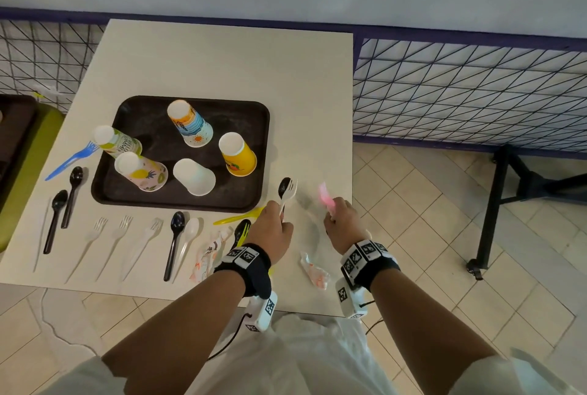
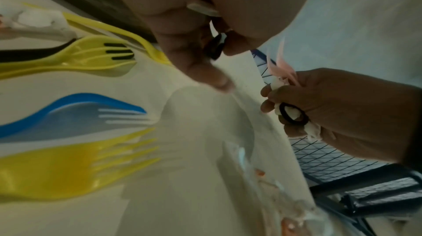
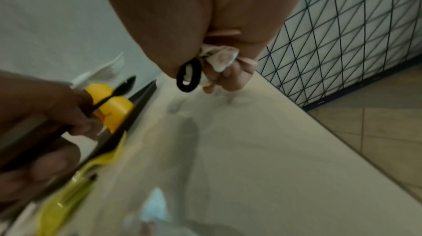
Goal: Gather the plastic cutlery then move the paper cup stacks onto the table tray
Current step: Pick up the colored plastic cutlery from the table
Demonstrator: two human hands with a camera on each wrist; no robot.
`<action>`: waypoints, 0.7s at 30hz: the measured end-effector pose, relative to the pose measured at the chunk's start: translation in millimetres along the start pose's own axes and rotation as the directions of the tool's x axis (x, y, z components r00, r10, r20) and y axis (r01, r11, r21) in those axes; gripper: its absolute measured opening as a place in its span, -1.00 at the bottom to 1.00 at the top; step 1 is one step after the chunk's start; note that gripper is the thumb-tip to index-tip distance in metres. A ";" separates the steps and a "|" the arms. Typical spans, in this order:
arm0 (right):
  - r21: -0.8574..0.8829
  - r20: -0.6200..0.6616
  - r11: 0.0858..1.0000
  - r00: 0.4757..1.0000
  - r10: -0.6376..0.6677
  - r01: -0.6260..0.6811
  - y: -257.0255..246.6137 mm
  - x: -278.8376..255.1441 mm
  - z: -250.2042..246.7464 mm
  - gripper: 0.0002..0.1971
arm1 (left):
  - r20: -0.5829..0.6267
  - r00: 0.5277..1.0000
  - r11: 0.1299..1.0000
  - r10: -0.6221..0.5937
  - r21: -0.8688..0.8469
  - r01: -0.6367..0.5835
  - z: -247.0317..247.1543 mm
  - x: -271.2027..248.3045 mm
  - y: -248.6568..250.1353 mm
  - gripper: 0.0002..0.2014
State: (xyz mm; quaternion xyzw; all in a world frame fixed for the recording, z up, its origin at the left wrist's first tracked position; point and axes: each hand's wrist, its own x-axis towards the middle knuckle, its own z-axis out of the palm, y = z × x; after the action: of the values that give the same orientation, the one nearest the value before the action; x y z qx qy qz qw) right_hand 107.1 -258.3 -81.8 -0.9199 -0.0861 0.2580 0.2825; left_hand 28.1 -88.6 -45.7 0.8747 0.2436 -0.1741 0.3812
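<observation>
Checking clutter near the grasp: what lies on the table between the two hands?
In the head view, only bare table shows between the left hand and the right hand; the crumpled wrapper lies nearer the table edge.

Green cup (image 1: 118, 142): "HELLO SUMMER", prob.; blurry.

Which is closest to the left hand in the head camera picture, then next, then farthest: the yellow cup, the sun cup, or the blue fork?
From the left hand:
1. Yellow cup, on the tray's right side.
2. Sun cup, at the tray's back.
3. Blue fork, on the table left of the tray.
</observation>
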 end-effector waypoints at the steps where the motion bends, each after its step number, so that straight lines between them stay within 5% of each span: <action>1: 0.059 -0.019 0.998 1.000 -0.008 0.009 -1.4 -0.8 -2.6 -0.75 | -0.017 1.000 1.000 -0.003 -0.020 0.003 -3.0 -0.5 3.8 -0.83; 3: 0.194 -0.019 0.981 1.000 0.007 -0.004 -8.3 -2.3 -6.6 -0.87 | -0.056 0.998 0.999 0.016 -0.029 -0.018 -8.9 -1.5 14.0 -0.85; 5: 0.379 0.012 0.925 1.000 0.016 -0.019 -19.0 -4.5 -8.6 -0.74 | -0.086 0.995 0.995 0.050 -0.077 -0.056 -11.4 0.1 23.2 -0.85; 9: 0.705 0.135 0.696 0.990 0.053 -0.133 -42.5 -8.0 -11.4 -0.55 | -0.061 0.996 0.983 0.072 -0.163 -0.081 -9.8 2.6 39.0 -0.86; 13: 0.750 0.193 0.638 0.980 0.044 -0.176 -51.9 -6.7 -13.0 -0.42 | 0.006 0.993 0.984 0.118 -0.133 -0.117 -7.2 4.1 47.2 -0.79; 21: 0.700 0.114 0.653 0.948 0.296 -0.288 -56.3 0.9 -10.0 -0.71 | 0.214 0.940 0.959 0.265 0.040 -0.279 -6.9 1.2 40.4 -0.84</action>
State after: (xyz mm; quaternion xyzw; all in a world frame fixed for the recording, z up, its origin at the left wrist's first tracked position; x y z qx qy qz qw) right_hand 112.4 -216.3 -43.4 -0.7432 0.1702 0.3082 0.5690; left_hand 52.5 -107.0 -18.3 0.8900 0.0733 -0.2178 0.3939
